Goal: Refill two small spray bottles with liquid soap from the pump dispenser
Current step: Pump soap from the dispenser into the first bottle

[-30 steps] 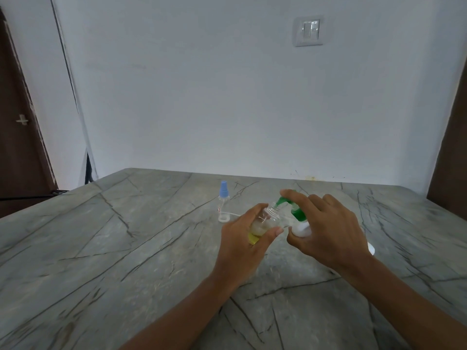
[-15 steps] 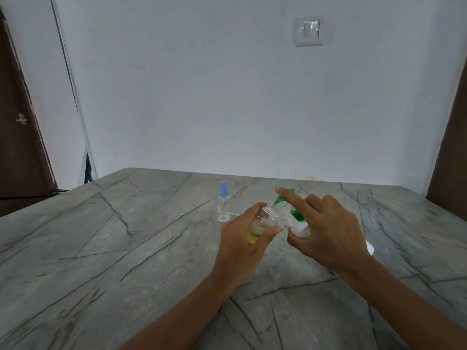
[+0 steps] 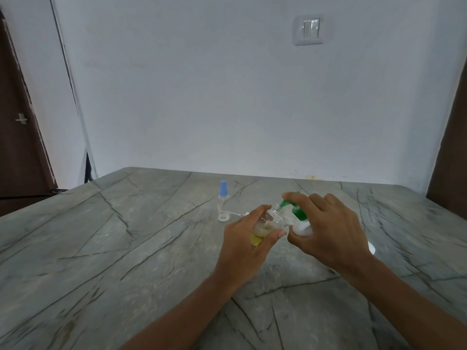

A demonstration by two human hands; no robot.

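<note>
The right hand's (image 3: 331, 233) fingers clasp the pump dispenser (image 3: 301, 227); just left of it the left hand's (image 3: 245, 246) fingers grip an open bottle (image 3: 268, 221), with a blue-capped bottle (image 3: 223, 200) farther left.

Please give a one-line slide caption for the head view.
Left hand holds a tilted spray bottle at the green pump spout; right hand grips the dispenser.

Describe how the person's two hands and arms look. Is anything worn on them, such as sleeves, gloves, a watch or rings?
Both are bare. The left forearm and right forearm show no sleeve up to the picture's edge. The left hand and right hand wear no gloves. No watch or bracelet shows at either wrist, and no ring on the fingers in view.
</note>
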